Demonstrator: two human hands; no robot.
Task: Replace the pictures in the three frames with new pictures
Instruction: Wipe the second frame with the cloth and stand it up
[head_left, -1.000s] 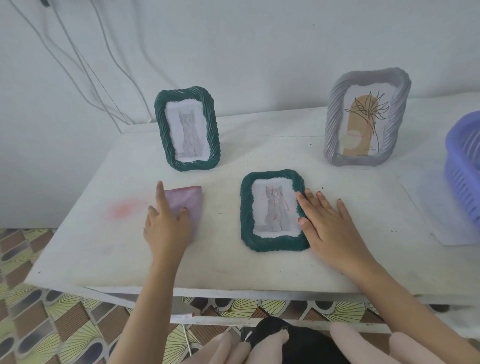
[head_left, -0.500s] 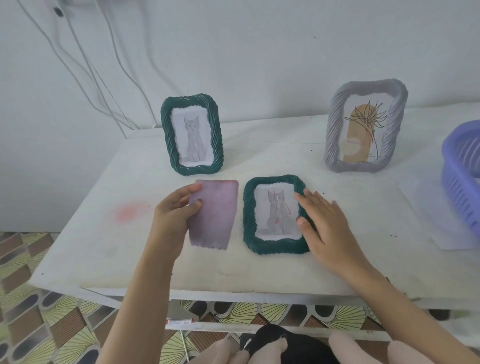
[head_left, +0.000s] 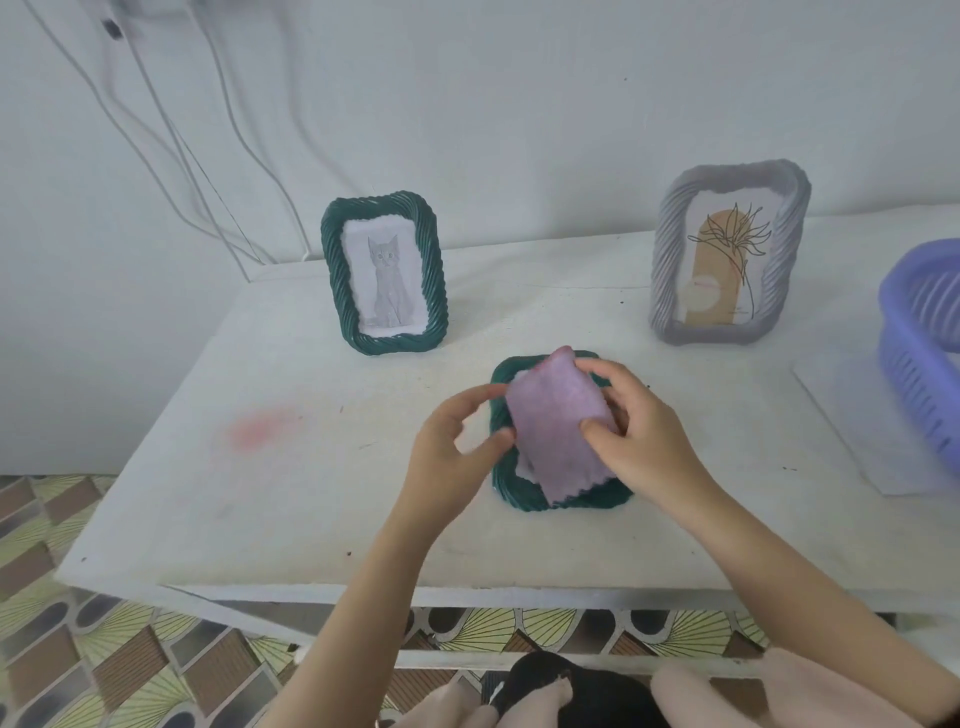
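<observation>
Since a moment ago the purple cloth (head_left: 556, 431) has travelled from the bare tabletop at 9 o'clock of the flat green frame (head_left: 524, 501) to right over it, and both hands have closed in on it.

Reading across the white table (head_left: 311, 493) from its left: a faint pink stain (head_left: 260, 428) sits out at 9 o'clock, well apart from everything. Behind it, at 11 o'clock, a standing green frame (head_left: 384, 278) is propped upright with a grey cat drawing inside; white cables (head_left: 171, 135) run down the wall above it.

The left hand (head_left: 457, 441) comes next, fingers curved, with forefinger and thumb tips at the cloth's left edge — whether they actually pinch it I cannot tell, the hand being blurred. The cloth covers most of the flat frame, which lies face-up just short of the table's middle, toward 6 o'clock; only its rim and a sliver of white paper show at the left and the near end. The right hand (head_left: 639, 436) grasps the cloth from 3 o'clock — thumb pressed on its upper face, fingers curled over its far corner.

Farther right, at 1 o'clock, a grey frame (head_left: 730, 254) stands upright holding a tan-and-line plant print. At 3 o'clock a purple basket (head_left: 919, 364) is cut off by the picture's edge, resting on a white sheet (head_left: 852, 415).
</observation>
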